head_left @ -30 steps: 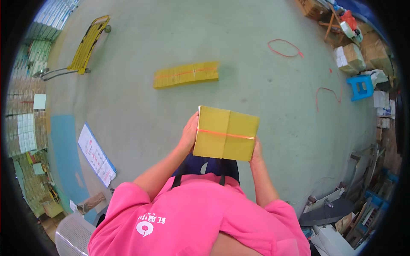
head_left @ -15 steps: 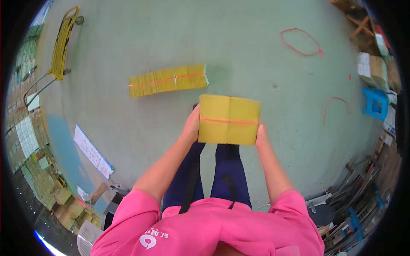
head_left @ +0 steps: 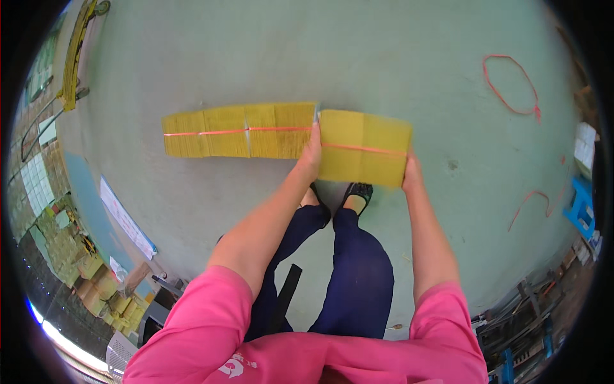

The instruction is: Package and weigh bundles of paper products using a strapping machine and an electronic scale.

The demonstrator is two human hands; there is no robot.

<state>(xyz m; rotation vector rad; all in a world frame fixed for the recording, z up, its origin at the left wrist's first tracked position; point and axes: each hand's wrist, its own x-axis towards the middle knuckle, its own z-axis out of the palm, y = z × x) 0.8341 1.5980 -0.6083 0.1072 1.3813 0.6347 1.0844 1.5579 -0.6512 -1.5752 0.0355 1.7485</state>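
Between my two hands I hold a yellow cardboard bundle (head_left: 363,163) with an orange-red strap around its middle. My left hand (head_left: 311,153) presses on its left side, fingers upright along the edge. My right hand (head_left: 412,173) grips the opposite side; part of its fingers is hidden behind the bundle. Right beside it on the left, a long row of similar yellow bundles (head_left: 220,144) lies on the floor, strapped lengthwise. The held bundle's left edge is at the row's right end; I cannot tell whether they touch. My feet stand just below the bundle.
A loop of red strap (head_left: 511,56) and a loose red strap piece (head_left: 529,194) lie on the floor to the right, near a blue stool (head_left: 581,208). At far left are a yellow trolley (head_left: 73,54), a white board (head_left: 126,217) and stacked cartons (head_left: 96,291).
Both hands have carried the bundle forward and slightly right, up to the right end of the row. My body leans further forward, and my shoes now show.
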